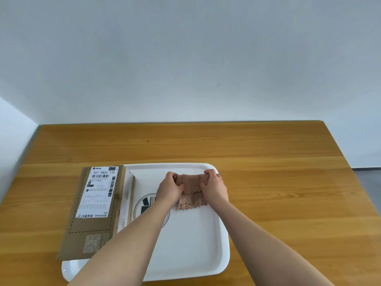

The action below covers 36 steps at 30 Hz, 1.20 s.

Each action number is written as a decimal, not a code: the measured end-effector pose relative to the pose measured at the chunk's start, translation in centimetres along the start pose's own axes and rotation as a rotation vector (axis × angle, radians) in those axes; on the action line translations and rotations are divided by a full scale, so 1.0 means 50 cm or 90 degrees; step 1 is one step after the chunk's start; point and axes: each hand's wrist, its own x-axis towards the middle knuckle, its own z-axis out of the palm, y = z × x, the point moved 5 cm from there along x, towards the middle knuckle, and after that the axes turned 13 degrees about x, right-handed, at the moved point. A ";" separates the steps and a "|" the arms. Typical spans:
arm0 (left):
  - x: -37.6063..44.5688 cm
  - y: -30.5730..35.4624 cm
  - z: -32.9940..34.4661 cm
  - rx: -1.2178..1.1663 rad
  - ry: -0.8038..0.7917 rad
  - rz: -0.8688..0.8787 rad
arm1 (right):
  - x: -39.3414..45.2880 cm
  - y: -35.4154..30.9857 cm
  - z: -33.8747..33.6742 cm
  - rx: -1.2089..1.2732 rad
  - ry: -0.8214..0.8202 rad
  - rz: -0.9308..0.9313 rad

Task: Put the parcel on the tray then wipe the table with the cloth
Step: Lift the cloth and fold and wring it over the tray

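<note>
Already resting on white rectangular plastic tray [198, 252], left side: brown cardboard parcel [97, 205]. Left hand [170, 189] and right hand [214, 187] closed on crumpled pinkish-brown cloth [191, 194] over tray's far part. Next, probably: carry to wooden counter [278, 182], wipe.

Wood table [268, 182] in front of me, pushed vs plain pale wall [185, 58]; grey floor [369, 178] far right, soft even light.

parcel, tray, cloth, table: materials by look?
Parcel: brown cardboard, matte, with a printed paper label. Tray: likely plastic, smooth white with a soft sheen and moulded raised rim. Cloth: pinkish-brown fabric, nubby, terry-like, draping limp between both hands. Table: wood or wood-look laminate; grain lines show, satin finish.
</note>
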 end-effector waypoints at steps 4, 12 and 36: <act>0.007 0.001 -0.005 0.026 0.024 0.008 | 0.008 -0.002 0.001 -0.045 -0.012 -0.012; 0.012 0.000 -0.011 0.056 0.048 0.011 | 0.016 -0.002 0.013 -0.092 -0.028 -0.013; -0.070 0.004 -0.008 0.117 -0.097 0.114 | -0.046 -0.007 0.024 -0.331 -0.087 -0.078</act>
